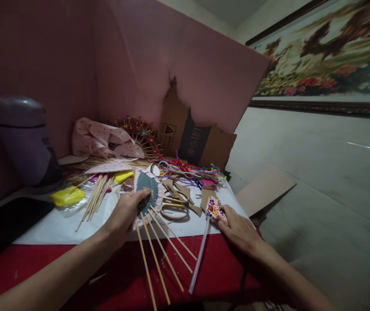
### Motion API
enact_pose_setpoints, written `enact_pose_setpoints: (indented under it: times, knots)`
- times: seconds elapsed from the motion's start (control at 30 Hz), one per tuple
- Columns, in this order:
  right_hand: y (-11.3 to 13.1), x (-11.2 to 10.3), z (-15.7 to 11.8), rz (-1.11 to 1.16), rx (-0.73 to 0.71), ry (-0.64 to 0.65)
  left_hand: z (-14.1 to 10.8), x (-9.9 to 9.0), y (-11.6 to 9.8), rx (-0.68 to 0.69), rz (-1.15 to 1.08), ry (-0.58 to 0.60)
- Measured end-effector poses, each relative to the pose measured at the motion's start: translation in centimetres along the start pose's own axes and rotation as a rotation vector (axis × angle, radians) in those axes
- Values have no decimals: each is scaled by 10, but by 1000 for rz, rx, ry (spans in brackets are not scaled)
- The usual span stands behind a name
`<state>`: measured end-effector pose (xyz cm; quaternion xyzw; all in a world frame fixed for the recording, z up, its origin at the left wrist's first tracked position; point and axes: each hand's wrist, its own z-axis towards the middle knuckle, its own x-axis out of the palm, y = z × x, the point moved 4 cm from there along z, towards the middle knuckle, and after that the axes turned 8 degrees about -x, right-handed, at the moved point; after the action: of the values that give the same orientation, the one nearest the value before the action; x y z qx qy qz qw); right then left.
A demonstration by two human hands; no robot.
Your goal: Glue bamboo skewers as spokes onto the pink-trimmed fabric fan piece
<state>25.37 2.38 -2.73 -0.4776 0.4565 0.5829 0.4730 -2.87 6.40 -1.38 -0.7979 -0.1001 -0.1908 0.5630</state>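
Observation:
My left hand [129, 214] grips a rounded dark grey-green card piece [149, 190] edged in gathered pale pink fabric, its thumb pressed on the face. Several thin wooden sticks [159, 252] fan out from the piece toward me, past the table's front edge. In my right hand [240, 229] is a flower-patterned glue gun [214, 209], with a long translucent glue stick [199, 257] protruding from its back end toward me. The gun's tip is hard to make out. Gold-handled scissors [175, 211] lie between my hands, beside the card piece.
Bundled sticks [96, 196], yellow clay [68, 196] and a dark tablet-like slab [16, 224] lie left. Colourful pipe cleaners [188, 168] and cardboard scraps [209, 196] lie behind. Polka-dot fabric [103, 138], torn cardboard [201, 138] and a lidded purple container [26, 142] stand at the back.

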Motion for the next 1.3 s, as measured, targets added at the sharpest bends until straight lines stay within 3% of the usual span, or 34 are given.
enact_pose_setpoints:
  times: [0.13,0.2,0.3,0.4,0.53,0.6,0.7,0.83,0.97,1.13,1.3]
  knots:
    - [10,-19,9,-175,-28,24,5,-3,4,18,40,4]
    - [26,-41,18,-241,-70,-76,7,-3,7,8,46,7]
    - [71,-75,40,-90,-227,-275,7,-3,10,-26,57,8]
    - [137,-93,72,34,-511,-343,9,-2,16,-58,79,9]
    - [228,-80,116,-89,-956,-281,21,-3,25,-54,113,-37]
    - [265,-59,133,-251,-1173,-172,26,-6,28,-47,141,-97]
    - [299,-22,149,-473,-1422,8,26,-9,27,-26,143,-120]
    - [317,11,161,-548,-1557,129,20,-10,24,-8,113,-90]
    - [321,20,169,-577,-1594,201,21,-11,24,2,76,-72]
    - [317,0,179,-491,-1503,181,21,-12,20,44,34,-56]
    - [303,-41,192,-246,-1279,-3,19,-12,20,21,28,-42]
